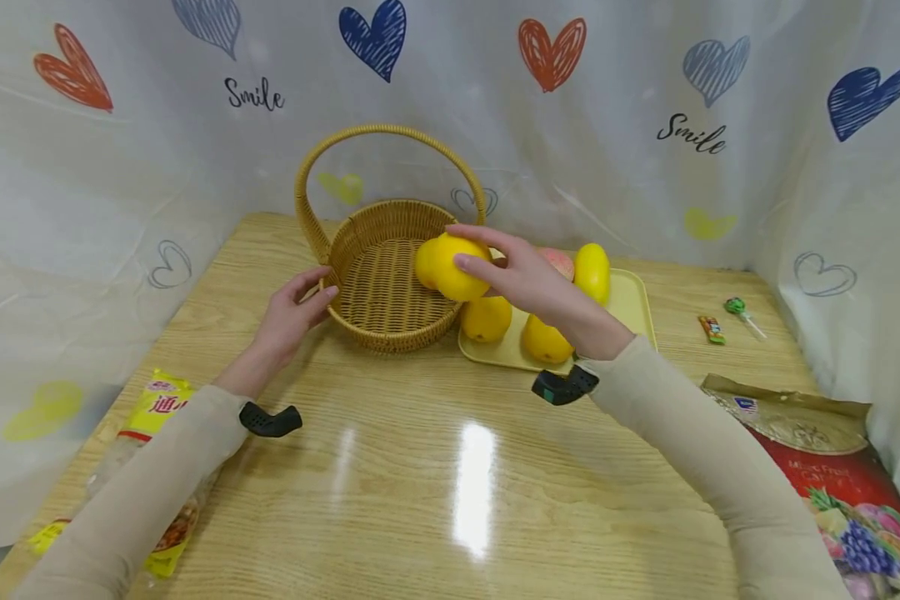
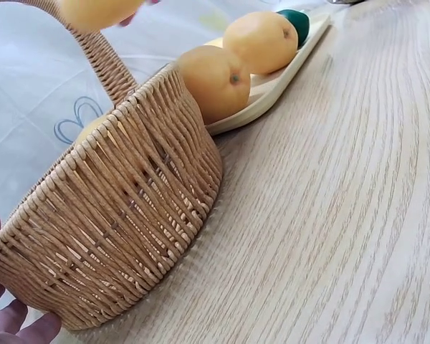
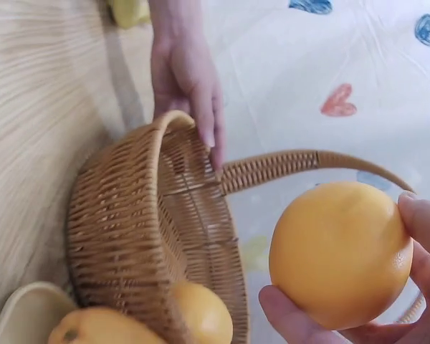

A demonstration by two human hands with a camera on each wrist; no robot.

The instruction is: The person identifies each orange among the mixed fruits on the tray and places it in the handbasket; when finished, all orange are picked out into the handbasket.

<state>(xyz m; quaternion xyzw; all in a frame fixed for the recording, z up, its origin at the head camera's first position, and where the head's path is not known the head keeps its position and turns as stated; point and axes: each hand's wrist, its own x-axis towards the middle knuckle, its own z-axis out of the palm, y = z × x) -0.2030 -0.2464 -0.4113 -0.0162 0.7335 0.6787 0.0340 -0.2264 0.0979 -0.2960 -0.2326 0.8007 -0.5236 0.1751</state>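
Observation:
An orange is gripped between the thumb and fingers of my right hand, raised over the right rim of the wicker basket. Inside the basket, against its right side, lies another orange, partly covered by the held one in the head view. My left hand holds the basket's left rim, thumb over the edge and fingers against the outer wall. Right beside the basket, a pale yellow tray bears two more oranges, one orange nearest the basket, plus a pinkish peach and a yellow mango-like fruit.
The basket's tall handle arches above it. A small packet and a green lollipop lie at the right. A red candy bag stands front right; a yellow snack bag lies under the left forearm. A patterned curtain closes the back.

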